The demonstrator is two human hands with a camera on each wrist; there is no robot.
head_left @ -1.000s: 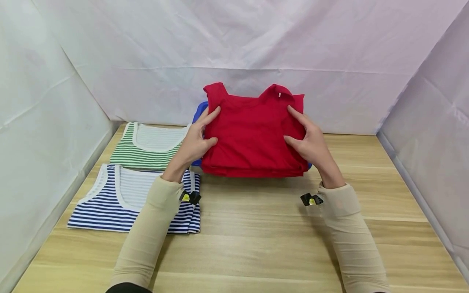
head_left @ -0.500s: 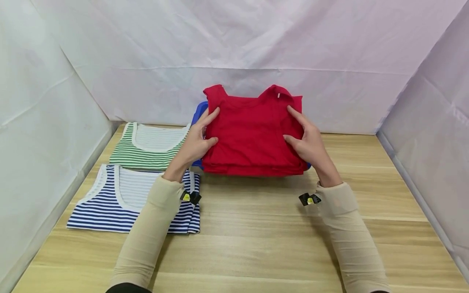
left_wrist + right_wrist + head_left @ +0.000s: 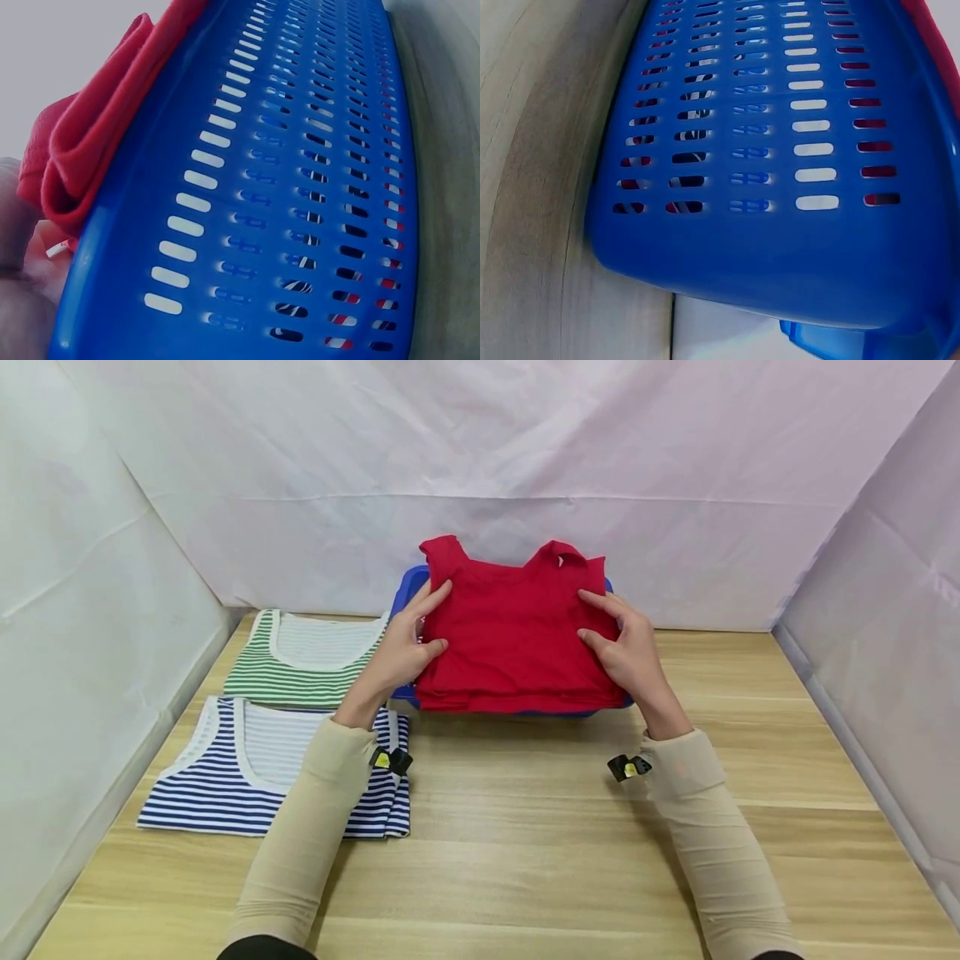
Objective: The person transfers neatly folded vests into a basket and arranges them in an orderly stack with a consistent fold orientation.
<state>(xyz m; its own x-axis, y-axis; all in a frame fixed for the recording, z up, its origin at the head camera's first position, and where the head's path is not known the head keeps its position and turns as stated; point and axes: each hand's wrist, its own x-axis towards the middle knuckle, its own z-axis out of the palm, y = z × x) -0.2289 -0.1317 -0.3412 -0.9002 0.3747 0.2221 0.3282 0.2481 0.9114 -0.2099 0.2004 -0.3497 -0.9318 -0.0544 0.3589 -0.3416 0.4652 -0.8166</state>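
Observation:
A folded red tank top [image 3: 517, 639] lies over the mouth of a blue slotted basket [image 3: 150, 195] in the head view, covering most of it. My left hand [image 3: 401, 647] grips its left edge, thumb and index finger on top. On the opposite edge my right hand [image 3: 632, 645] holds it the same way, the remaining fingers hidden beneath the cloth or behind the rim. In the left wrist view, a red fold hangs just above the basket rim. The right wrist view shows the basket wall [image 3: 727, 247], with red cloth and dark striped cloth through its slots.
To the left, a green-striped tank top [image 3: 307, 681] and a blue-striped tank top [image 3: 202, 802] lie folded on the wooden table [image 3: 510, 860]. White cloth walls [image 3: 495, 435] stand behind and on both sides. The left forearm passes over the blue-striped top.
The red tank top has sunk lower onto the basket, and more of the blue rim now shows around it. My right hand has shifted slightly left; the left hand has hardly moved.

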